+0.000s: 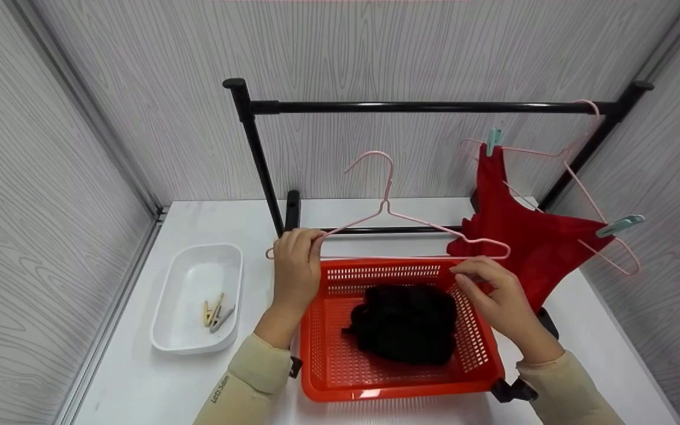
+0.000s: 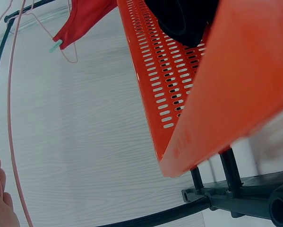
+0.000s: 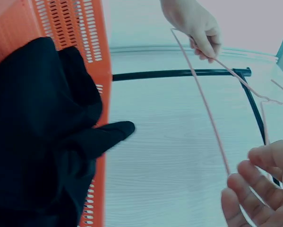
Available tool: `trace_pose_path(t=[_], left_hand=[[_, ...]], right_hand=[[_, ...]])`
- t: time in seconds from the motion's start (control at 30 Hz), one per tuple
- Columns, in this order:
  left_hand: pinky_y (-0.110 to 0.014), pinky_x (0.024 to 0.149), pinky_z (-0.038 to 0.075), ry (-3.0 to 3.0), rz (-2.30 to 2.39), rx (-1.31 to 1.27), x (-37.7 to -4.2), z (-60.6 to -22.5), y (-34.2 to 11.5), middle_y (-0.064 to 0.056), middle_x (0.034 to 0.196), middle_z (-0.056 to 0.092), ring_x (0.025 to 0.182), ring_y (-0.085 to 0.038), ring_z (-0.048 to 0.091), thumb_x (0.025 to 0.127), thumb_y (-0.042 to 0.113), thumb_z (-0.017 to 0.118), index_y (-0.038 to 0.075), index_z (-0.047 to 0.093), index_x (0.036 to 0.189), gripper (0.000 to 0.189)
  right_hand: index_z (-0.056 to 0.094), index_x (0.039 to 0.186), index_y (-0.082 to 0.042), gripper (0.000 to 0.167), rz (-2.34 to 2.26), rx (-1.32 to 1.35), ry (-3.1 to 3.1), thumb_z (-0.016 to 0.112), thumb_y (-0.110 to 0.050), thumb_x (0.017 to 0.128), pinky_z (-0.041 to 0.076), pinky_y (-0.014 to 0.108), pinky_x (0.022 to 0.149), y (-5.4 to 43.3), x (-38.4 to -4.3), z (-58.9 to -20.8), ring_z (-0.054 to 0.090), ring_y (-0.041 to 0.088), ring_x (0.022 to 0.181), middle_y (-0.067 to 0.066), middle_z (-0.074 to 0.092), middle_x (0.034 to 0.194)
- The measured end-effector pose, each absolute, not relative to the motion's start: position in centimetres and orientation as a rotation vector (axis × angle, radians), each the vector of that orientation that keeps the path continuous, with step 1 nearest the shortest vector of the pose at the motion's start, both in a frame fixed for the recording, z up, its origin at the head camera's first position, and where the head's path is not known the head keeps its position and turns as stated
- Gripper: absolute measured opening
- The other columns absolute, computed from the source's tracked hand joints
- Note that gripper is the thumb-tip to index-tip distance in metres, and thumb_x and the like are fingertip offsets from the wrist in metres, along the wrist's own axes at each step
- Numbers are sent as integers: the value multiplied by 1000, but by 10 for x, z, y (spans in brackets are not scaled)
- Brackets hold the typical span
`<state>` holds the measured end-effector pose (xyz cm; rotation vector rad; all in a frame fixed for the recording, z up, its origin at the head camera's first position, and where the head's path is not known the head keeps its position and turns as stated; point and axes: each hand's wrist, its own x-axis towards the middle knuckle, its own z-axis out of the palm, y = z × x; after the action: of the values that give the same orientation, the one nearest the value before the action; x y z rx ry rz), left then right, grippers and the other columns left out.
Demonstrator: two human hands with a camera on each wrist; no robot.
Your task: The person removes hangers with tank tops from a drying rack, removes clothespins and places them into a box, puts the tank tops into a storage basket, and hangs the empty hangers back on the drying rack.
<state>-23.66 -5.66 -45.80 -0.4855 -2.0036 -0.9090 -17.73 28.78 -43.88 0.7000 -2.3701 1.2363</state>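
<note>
My left hand [image 1: 296,268] grips the left end of a pink wire clothes hanger [image 1: 385,203], held above the far rim of a red basket [image 1: 399,392]. The hanger's hook points up. Close to its right end is my right hand [image 1: 496,295], with fingers loosely bent and apart; in the right wrist view its fingertips [image 3: 233,182] come near the bottom wire, though contact is unclear. A bunched black cloth garment [image 1: 411,324] lies in the basket. Only part of the left hand [image 2: 0,198] shows in the left wrist view.
Behind stands a black rack [image 1: 422,107]. On its right, a red garment [image 1: 529,236] hangs from another pink hanger [image 1: 585,192], held by green clothespins [image 1: 623,225]. A white tray [image 1: 163,307] at left contains clothespins [image 1: 214,310]. Walls flank the table.
</note>
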Motion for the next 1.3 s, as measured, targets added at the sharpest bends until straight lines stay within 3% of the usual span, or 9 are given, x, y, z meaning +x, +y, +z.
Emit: trace_pose_path(t=[0.2,0.33,0.53,0.83,1.13,1.3], left_hand=[[-39,73,39,-1986,-918,-484,-237,-459,-59,-5,93,66,84,-26,57,93,7,68,6,67,100,7],[-39,74,39,-1992,-925,-488,-237,-459,-58,-5,94,66,85,-25,57,95,10,67,7,67,100,7],[-39,76,39,-2014,-933,-488,-237,-460,-57,-4,94,66,85,-25,57,96,12,65,8,67,101,6],[-38,74,39,-2031,-926,-496,-235,-461,-56,-4,93,65,84,-24,56,96,9,66,8,66,102,6],[-39,75,40,-2021,-942,-496,-234,-460,-54,-5,95,66,85,-24,56,94,6,67,8,67,101,7],[-38,76,41,-2030,-946,-499,-233,-461,-54,-4,95,65,85,-23,56,98,10,63,8,66,102,6]], right_hand=[[71,108,4,32,1198,717,-2205,64,22,83,51,15,85,287,-172,-415,63,13,94,18,69,104],[70,104,10,30,1112,686,-2112,62,26,80,50,14,85,288,-171,-400,62,11,90,22,68,98],[73,101,6,28,1019,601,-2059,65,24,80,46,16,84,301,-183,-404,58,8,96,19,69,96],[72,102,9,23,1007,460,-2099,68,19,82,37,18,93,301,-186,-406,52,12,106,24,67,101],[75,112,-6,26,1023,423,-2205,72,4,88,40,19,81,314,-195,-427,51,10,104,10,69,112],[74,116,-8,27,1050,440,-2247,70,2,91,43,12,78,311,-194,-429,55,6,100,8,69,112]])
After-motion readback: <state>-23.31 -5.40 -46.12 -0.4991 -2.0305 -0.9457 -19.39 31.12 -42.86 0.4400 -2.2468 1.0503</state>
